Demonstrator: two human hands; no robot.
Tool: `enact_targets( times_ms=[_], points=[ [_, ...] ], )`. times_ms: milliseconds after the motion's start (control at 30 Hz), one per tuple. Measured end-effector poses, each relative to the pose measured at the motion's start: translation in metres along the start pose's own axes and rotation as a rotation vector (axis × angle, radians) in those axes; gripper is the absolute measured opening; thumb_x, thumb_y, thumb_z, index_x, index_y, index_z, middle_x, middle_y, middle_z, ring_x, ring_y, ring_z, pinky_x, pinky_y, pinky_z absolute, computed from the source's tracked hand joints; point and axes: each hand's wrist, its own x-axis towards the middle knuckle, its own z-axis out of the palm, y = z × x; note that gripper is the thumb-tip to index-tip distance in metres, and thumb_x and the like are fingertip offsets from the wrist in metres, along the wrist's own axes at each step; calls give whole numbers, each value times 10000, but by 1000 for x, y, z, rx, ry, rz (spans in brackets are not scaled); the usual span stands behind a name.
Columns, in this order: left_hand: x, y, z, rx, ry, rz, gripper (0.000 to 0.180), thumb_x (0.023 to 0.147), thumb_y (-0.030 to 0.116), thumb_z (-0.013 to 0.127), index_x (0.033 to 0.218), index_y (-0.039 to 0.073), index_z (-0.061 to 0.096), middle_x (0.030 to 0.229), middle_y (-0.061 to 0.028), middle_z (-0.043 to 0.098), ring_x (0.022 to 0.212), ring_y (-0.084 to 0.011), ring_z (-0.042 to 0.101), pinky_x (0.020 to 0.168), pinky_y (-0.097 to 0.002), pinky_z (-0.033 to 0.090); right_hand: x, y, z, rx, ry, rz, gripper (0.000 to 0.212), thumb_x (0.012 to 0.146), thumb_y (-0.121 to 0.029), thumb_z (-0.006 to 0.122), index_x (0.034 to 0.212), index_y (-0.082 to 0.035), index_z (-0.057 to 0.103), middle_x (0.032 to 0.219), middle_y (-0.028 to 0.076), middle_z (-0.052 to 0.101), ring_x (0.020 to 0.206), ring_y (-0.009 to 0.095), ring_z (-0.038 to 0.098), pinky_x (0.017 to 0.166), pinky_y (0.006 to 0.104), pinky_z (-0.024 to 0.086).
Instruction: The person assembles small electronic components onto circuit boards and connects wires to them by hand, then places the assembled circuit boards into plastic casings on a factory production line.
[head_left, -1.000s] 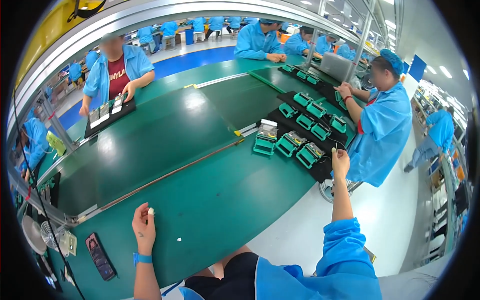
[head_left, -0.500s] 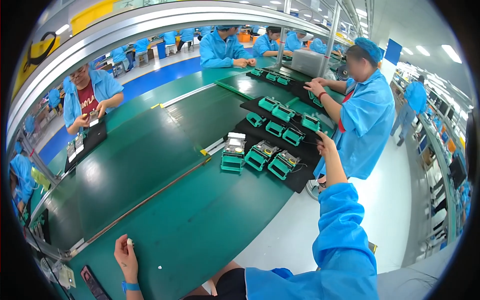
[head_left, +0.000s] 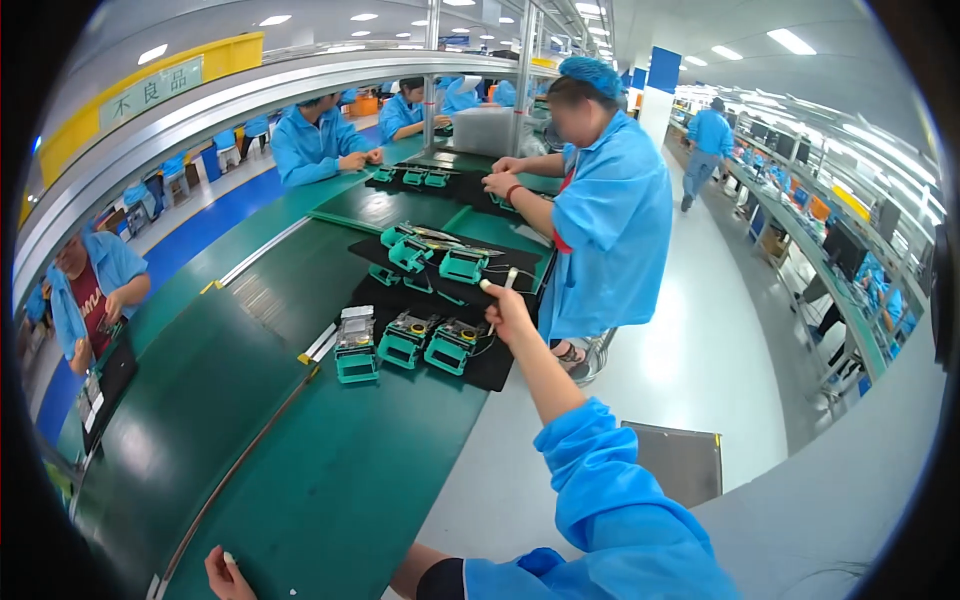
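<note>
Pinching a slim white stick [head_left: 509, 279] between thumb and fingertips, our right hand [head_left: 505, 305] is stretched far out over the right edge of the bench [head_left: 340, 480], closed on the stick with its free end pointing up and away. A second ago this hand was near the same spot by the black mat [head_left: 492, 366]; since then our view has swung to the right and the arm now runs almost straight up the middle of the picture, so the reach reads as held rather than finished. Just to the left of the hand, on the mat, three green fixtures [head_left: 404, 338] sit in a row, each carrying a small assembly; the nearest one almost touches our fingers. Beyond them a second black mat holds more green fixtures [head_left: 463, 264], in front of a co-worker in a blue coat [head_left: 610, 220] whose hands are busy farther along the bench.

Our left hand [head_left: 226, 573] has slipped down to the lower edge of the picture, resting at the near edge of the bench with something small and white at the fingertips; we cannot tell whether it is gripped or merely touched. A metal rail [head_left: 250, 455] divides the green surface lengthwise.
</note>
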Motion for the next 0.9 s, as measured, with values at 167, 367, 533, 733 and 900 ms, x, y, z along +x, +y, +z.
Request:
enact_targets(
  times_ms=[167, 367, 533, 733, 900],
  points=[
    [1, 11, 3, 102, -37, -3, 352, 938, 243, 591, 1138, -47, 592, 1053, -176, 637, 931, -260, 609, 835, -339, 487, -29, 7, 6, 121, -342, 44, 158, 840, -55, 604, 784, -100, 463, 578, -13, 408, 410, 88, 327, 389, 237, 218],
    [1, 9, 5, 60, -4, -6, 334, 933, 229, 596, 1129, -42, 599, 1038, -172, 644, 920, -258, 613, 818, -343, 494, -111, 18, 40, 166, -504, 33, 138, 834, -79, 624, 910, -120, 516, 689, -31, 498, 421, 67, 312, 430, 239, 255],
    [-32, 45, 44, -232, -137, 40, 175, 923, 50, 546, 1075, -26, 585, 967, -57, 595, 869, -118, 570, 785, -234, 460, -194, 72, 72, 95, -717, 303, 205, 873, -70, 585, 1032, -127, 470, 786, -23, 505, 461, 83, 364, 472, 249, 264],
    [-67, 108, 100, -1091, -441, -504, 427, 912, 97, 587, 1288, -7, 414, 1211, -140, 573, 1100, -217, 570, 878, -333, 500, -286, 133, 93, -119, -879, 552, 210, 916, -164, 610, 1006, -104, 431, 729, -10, 496, 470, 64, 382, 433, 231, 273],
    [-79, 97, 78, -1078, -174, -623, 387, 896, 49, 605, 1247, 60, 443, 1083, -48, 567, 916, -146, 609, 789, -321, 544, -326, 143, 99, -670, -1210, 531, 234, 907, -290, 629, 888, -78, 529, 596, -40, 480, 470, 39, 360, 419, 237, 239]
  ],
)
